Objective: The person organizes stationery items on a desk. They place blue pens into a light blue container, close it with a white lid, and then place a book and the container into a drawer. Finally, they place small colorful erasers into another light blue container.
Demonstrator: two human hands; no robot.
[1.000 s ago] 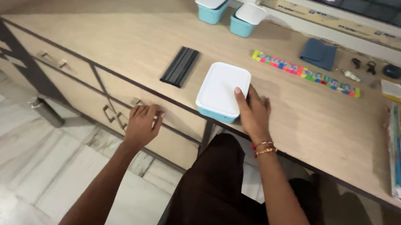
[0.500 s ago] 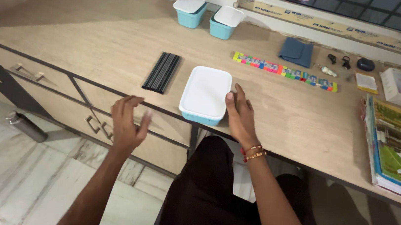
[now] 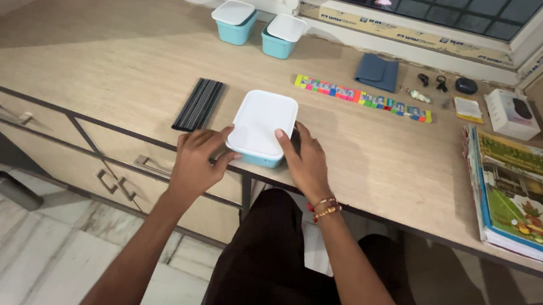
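So both hands are on the lunch box (image 3: 262,126), white lid w/ light blue base, sitting at the near edge of the table (image 3: 92,66), right in front of the person. Left hand (image 3: 198,162) is on its near-left corner, fingers loosely curled against the side, not really clamped. Right hand (image 3: 305,164) lies flat along the right side, thumb up on the lid edge. Box's long axis runs away from the body, so the hands bracket it across the short width. Both abt equally close tbh. Black slatted thing (image 3: 199,103) lies just left of the box, not touching it.
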